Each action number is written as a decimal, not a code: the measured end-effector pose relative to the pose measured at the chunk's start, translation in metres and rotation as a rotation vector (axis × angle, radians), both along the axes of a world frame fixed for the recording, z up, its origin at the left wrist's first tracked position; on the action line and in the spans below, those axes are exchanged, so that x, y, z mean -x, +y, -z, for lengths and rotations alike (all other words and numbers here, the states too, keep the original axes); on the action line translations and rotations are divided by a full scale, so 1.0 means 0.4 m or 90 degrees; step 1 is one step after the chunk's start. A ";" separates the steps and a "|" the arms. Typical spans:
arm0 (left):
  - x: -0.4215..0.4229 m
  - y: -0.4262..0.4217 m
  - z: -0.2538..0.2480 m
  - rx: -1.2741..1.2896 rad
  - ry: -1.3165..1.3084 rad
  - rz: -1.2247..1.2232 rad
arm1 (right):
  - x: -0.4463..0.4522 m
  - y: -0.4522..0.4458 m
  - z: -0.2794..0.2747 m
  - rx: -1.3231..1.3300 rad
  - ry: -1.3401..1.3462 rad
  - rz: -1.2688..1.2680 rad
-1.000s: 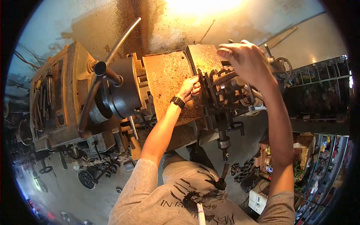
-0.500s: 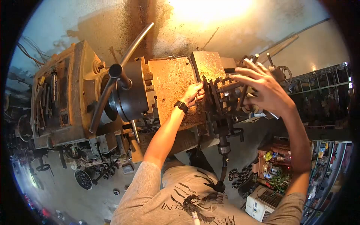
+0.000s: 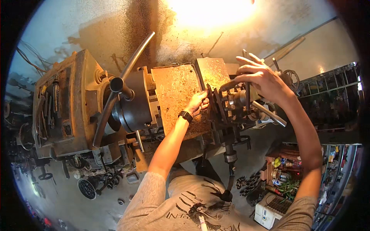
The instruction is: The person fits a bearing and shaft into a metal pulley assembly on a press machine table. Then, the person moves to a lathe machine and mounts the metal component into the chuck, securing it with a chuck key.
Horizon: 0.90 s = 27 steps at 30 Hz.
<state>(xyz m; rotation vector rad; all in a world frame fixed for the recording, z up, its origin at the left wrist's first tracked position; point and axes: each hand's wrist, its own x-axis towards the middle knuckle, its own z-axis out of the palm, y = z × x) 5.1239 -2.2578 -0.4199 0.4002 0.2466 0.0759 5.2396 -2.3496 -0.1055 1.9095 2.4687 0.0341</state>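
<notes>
My left hand (image 3: 197,104), with a dark watch on its wrist, is closed at the edge of the dark tool post (image 3: 217,104); what its fingers grip is too small to make out. Below it lies a flat board (image 3: 173,88) strewn with metal chips. My right hand (image 3: 257,75) is raised over the tailstock end of the lathe, fingers spread, beside an upright dark handle (image 3: 247,90). A shiny metal bar (image 3: 269,114) slants out beneath my right wrist.
The lathe chuck (image 3: 133,101) carries a long chuck wrench (image 3: 125,77) at the left. Tools lie on the headstock (image 3: 79,104). A handwheel (image 3: 291,79) stands at the back right. Shelves with bottles (image 3: 281,173) and a white box (image 3: 266,213) are at the lower right.
My right hand first moved right and down with its fingers spreading, then shifted slightly left. My left hand stays by the tool post. The whole view has shifted a little.
</notes>
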 end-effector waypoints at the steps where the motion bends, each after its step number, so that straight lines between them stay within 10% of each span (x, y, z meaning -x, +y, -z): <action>1: 0.001 -0.002 -0.001 -0.001 0.008 -0.006 | -0.002 0.010 0.003 -0.011 -0.011 -0.022; 7: 0.069 -0.087 -0.132 -0.076 0.164 -0.329 | -0.050 -0.013 0.002 0.072 0.128 0.234; 15: 0.537 -0.476 -0.553 0.198 0.095 -0.159 | -0.079 -0.094 0.049 -0.045 0.212 0.234; 25: 0.553 -0.417 -0.413 -0.088 0.138 -0.330 | -0.086 -0.129 0.059 -0.094 0.151 0.282; 27: 0.467 -0.318 -0.296 0.124 0.128 -0.293 | -0.101 -0.151 0.081 -0.042 0.126 0.356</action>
